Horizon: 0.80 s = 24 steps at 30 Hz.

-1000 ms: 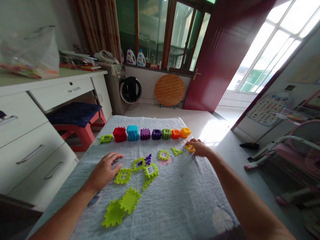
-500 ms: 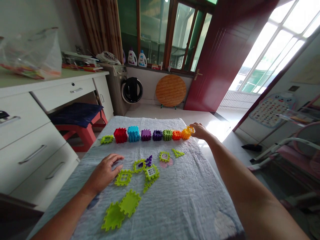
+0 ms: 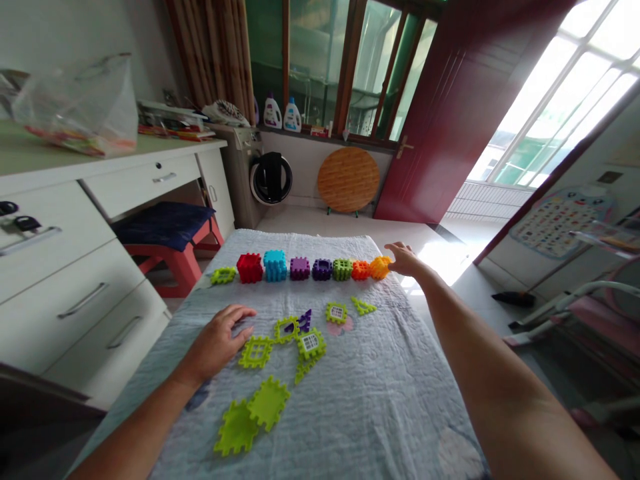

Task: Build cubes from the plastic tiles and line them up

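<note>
My left hand point(image 3: 220, 343) rests on the cloth with its fingers apart, holding nothing. Beside its thumb lies a lime-green window-frame building piece point(image 3: 256, 352). My right hand point(image 3: 403, 259) is at the far right end of a row of stacked pieces, fingers spread, close against the yellow stack point(image 3: 380, 267). Whether a fingertip touches that stack I cannot tell. Leftward along the row stand an orange stack point(image 3: 361, 270), a green stack point(image 3: 343, 269), a dark purple stack point(image 3: 323, 270), a purple stack point(image 3: 300, 269), a blue stack point(image 3: 275, 266) and a red stack point(image 3: 249, 268).
Loose green pieces lie about the cloth: two solid squares point(image 3: 269, 403) in front, a triangle point(image 3: 363, 306), a frame with a white grille point(image 3: 337, 313) and a frame point(image 3: 223, 275) left of the row. A pink stool point(image 3: 183, 260) stands left of the table.
My right hand has let go of a yellow piece, which was tilted and now sits with the yellow stack. The view has shifted slightly; my left hand stays by the green frame.
</note>
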Available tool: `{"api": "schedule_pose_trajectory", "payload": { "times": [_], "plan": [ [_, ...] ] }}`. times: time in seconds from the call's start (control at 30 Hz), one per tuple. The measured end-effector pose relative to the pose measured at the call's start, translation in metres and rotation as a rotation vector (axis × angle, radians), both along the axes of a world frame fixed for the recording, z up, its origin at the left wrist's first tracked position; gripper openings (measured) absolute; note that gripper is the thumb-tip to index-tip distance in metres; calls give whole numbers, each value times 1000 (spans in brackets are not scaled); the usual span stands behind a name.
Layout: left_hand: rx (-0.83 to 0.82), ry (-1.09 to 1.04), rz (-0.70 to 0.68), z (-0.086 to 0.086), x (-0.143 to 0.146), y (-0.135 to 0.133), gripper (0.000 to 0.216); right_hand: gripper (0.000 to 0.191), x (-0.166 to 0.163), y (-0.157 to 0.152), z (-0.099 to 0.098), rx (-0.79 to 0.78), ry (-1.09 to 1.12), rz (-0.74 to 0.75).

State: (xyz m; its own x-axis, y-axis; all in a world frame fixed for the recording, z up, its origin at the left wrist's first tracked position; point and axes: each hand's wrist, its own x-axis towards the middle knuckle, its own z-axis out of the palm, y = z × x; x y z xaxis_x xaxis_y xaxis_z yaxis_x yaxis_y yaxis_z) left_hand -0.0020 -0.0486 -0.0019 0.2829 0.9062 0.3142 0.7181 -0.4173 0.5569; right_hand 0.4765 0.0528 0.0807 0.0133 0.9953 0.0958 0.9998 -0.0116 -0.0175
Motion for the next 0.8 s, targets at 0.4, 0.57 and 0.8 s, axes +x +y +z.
{"api": "schedule_pose_trajectory", "payload": {
  "times": [0.4, 0.57, 0.8],
  "plan": [
    [-100, 42, -178, 19, -2, -9, 34, 38, -95, -116, -11, -94, 273, 468],
    [-108, 92, -221, 22, -1, -12, 36, 29, -139, -123, -32, -11, 230, 403],
    [-111, 11, -169, 14, 0, -10, 32, 26, -154, -119, -59, 77, 290, 328]
  ]
}}
